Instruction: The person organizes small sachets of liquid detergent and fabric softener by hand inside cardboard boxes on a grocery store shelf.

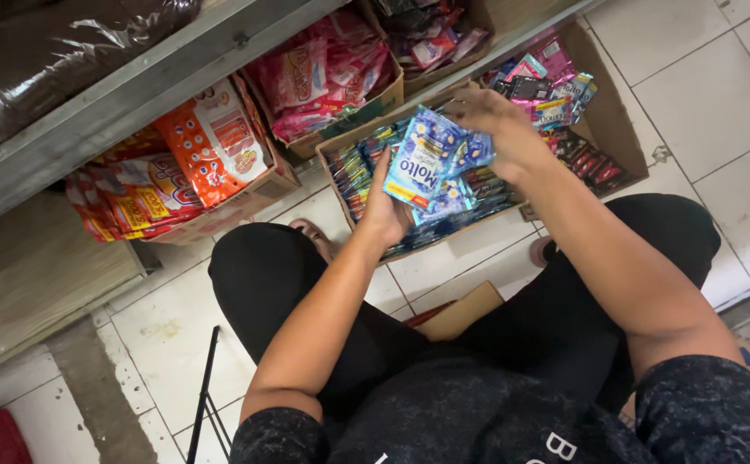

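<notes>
I squat on a tiled floor in front of a low shelf. My left hand (385, 206) grips a bundle of blue sachets (426, 163) from below. My right hand (493, 120) pinches the top right of the same bundle. Both hands hold it just above an open cardboard box (334, 155) filled with rows of small blue and dark sachets.
A second cardboard box (611, 120) with pink and dark sachets sits to the right. Boxes of pink packets (323, 73) and orange packets (212, 146) stand under a grey metal shelf (134, 94). A brown cardboard piece (461, 311) lies between my knees. A thin black rod (205, 387) leans lower left.
</notes>
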